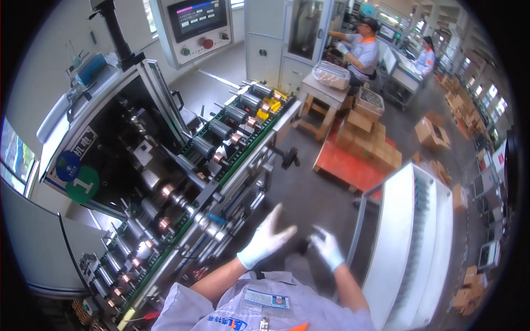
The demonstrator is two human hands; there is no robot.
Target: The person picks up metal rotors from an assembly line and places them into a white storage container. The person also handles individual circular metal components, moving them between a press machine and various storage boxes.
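Note:
My left hand (268, 240), in a white glove, is held out in front of my body with thumb and fingers spread and nothing in it. To its right, my right hand (328, 247), gloved too, has its fingers stretched apart and is also bare of any object. Neither hand touches anything. Nearest my left hand is the conveyor's metal side rail (212, 223). On the green-edged conveyor (243, 151) lie several motor armatures (221, 130) with grey cores and copper commutators, in a slanting row running through the machine (149, 149).
A white rack (395, 243) stands close to my right arm. Cartons (367, 140) sit on a red pallet (339, 163) ahead. A black handle (290, 158) juts from the conveyor frame. Beyond, one co-worker (361, 52) sits near a wooden table (320, 91); another person (425, 58) is farther back.

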